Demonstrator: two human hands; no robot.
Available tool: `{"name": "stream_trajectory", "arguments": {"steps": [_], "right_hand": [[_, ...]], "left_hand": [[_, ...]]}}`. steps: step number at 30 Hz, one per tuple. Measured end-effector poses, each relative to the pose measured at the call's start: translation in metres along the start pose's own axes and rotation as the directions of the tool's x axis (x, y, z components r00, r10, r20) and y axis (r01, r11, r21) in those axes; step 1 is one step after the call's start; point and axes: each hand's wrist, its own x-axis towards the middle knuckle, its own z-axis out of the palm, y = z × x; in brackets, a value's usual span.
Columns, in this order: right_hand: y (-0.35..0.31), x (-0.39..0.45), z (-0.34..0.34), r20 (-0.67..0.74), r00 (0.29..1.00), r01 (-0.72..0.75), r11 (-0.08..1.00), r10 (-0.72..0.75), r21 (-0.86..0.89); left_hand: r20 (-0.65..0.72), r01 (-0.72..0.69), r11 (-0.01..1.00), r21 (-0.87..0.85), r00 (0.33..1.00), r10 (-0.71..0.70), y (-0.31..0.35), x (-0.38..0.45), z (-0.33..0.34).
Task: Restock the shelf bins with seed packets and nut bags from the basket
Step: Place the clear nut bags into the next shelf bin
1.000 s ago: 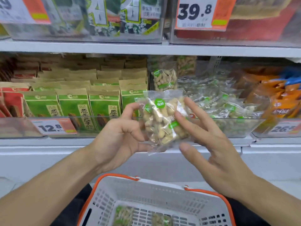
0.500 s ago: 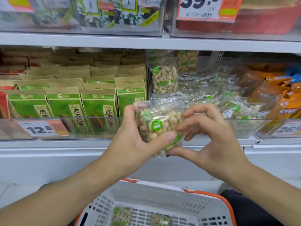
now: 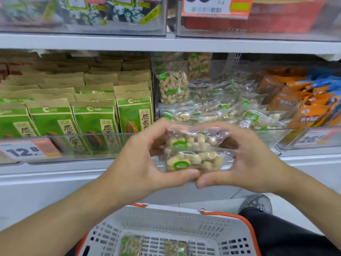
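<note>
At the bottom of my view, a white slotted plastic basket with orange rim (image 3: 184, 218) holds two small clear bags of nuts (image 3: 131, 245) on its floor. Above it my left hand (image 3: 140, 159) and right hand (image 3: 247, 159) close from either side on two clear plastic nut bags with round green labels (image 3: 193, 154), one stacked over the other; thumbs nearly meet beneath them and fingers curl over their top edges. I hold the pair just in front of the clear acrylic shelf bin of loose nut bags (image 3: 273, 133), level with its front lip. To the left, green-and-kraft paper seed packets (image 3: 92, 124) stand in rows behind an orange price tag reading 12.8 (image 3: 29, 150). Orange and blue snack packs (image 3: 313, 100) fill the bin at right.
</note>
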Motion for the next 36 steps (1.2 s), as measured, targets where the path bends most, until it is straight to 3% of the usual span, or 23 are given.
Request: {"name": "stream_trajectory", "arguments": {"steps": [8,11,13,16,18,23,27,31,36], "right_hand": [[0.011,0.007,-0.014,-0.303,0.905,0.184,0.918,-0.297,-0.350],[0.027,0.013,-0.038,-0.446,0.825,0.124,0.881,-0.347,-0.456],[0.038,0.013,-0.055,-0.490,0.805,0.065,0.871,-0.334,-0.487],[0.054,0.019,-0.069,-0.494,0.831,-0.010,0.881,-0.256,-0.474],[0.067,0.031,-0.072,-0.491,0.861,-0.108,0.897,-0.131,-0.429],[0.084,0.072,-0.078,-0.538,0.841,-0.256,0.919,0.058,-0.301],[0.085,0.112,-0.093,-0.421,0.864,-0.396,0.889,0.276,-0.229],[0.081,0.136,-0.106,-0.327,0.843,-0.513,0.822,0.428,-0.247],[0.091,0.155,-0.094,-0.423,0.835,-0.480,0.842,0.351,-0.248]], "left_hand": [[-0.170,-0.076,0.982,0.175,0.980,0.106,-0.002,0.008,0.003],[-0.301,-0.030,0.981,0.190,0.950,0.087,-0.005,0.009,0.003],[-0.306,-0.004,0.956,0.293,0.947,0.097,-0.010,0.009,0.000],[-0.267,0.062,0.854,0.517,0.959,0.093,-0.022,0.010,-0.003],[-0.239,0.101,0.813,0.573,0.970,0.048,-0.031,0.010,-0.005],[-0.212,0.161,0.820,0.549,0.976,-0.050,-0.048,0.011,-0.001],[-0.249,0.166,0.811,0.561,0.968,-0.025,-0.053,0.012,0.004],[-0.251,0.165,0.815,0.556,0.968,-0.024,-0.052,0.012,0.003],[-0.241,0.166,0.807,0.567,0.970,-0.030,-0.051,0.013,0.002]]}}
